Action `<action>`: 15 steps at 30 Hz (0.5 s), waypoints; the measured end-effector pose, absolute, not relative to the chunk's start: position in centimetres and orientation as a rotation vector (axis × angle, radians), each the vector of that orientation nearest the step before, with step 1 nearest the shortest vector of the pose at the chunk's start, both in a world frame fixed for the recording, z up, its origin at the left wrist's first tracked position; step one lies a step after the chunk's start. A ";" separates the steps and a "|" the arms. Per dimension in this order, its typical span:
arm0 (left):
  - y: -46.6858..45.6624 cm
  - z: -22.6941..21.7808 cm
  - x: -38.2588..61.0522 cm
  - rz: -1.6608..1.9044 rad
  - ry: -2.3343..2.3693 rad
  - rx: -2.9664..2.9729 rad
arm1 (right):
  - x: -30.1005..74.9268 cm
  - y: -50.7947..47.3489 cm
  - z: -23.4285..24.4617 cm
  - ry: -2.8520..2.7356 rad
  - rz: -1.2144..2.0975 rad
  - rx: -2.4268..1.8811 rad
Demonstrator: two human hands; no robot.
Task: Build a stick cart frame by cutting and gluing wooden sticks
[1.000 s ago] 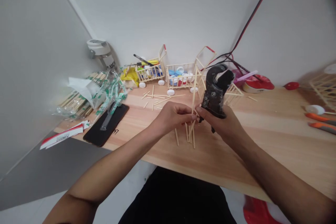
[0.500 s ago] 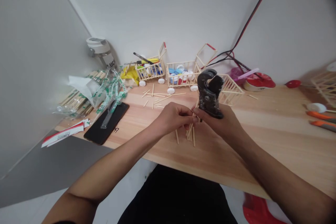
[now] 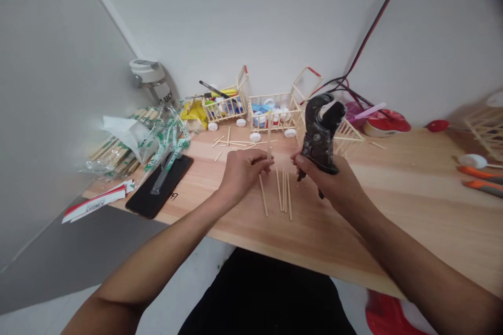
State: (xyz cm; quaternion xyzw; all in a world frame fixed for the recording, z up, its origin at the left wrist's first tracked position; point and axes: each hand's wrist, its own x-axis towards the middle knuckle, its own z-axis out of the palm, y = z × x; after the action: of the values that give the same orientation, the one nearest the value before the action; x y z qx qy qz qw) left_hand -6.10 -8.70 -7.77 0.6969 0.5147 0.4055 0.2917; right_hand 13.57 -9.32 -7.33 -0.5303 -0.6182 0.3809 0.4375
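Between thumb and fingers, my left hand (image 3: 245, 171) pinches a thin wooden stick (image 3: 269, 133) that points upward. My right hand (image 3: 330, 175) is wrapped round the handles of a black cutter (image 3: 323, 133), its curved jaw raised and apart from the stick. Several loose sticks (image 3: 285, 191) lie side by side on the wooden table just below my hands. Partly hidden behind the cutter is a stick-built basket frame (image 3: 346, 133).
Two small stick carts (image 3: 226, 104) with white wheels hold coloured caps at the back. Packaged sticks (image 3: 121, 146), a phone (image 3: 159, 188) and a jar (image 3: 151, 81) are on the left. Orange-handled pliers (image 3: 481, 180) lie far right; short stick pieces (image 3: 236, 143) are scattered mid-table.
My hands have moved apart: the left went left with an upright stick, the right shifted right with the cutter. The sticks below are now more fully visible.
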 end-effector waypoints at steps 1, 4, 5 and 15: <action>-8.8 -7.9 -6.0 1.079 1.383 1.887 | 13.5 -9.3 -7.3 -1.541 0.949 -1.322; -8.9 -8.1 -5.9 1.080 1.404 1.944 | 13.5 -9.4 -7.3 -1.554 0.950 -1.321; -8.9 -8.2 -5.8 1.085 1.405 1.946 | 13.5 -9.5 -7.3 -1.558 0.949 -1.322; -8.2 -6.6 -5.7 1.085 1.198 1.252 | 13.4 -9.6 -7.1 -1.698 0.968 -1.411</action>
State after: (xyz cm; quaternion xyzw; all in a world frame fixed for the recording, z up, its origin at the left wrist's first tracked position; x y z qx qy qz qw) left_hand -5.71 -8.22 -6.61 0.5225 0.4999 0.4529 0.5215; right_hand 13.39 -9.63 -7.14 -0.5466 -0.6578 0.3752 0.3574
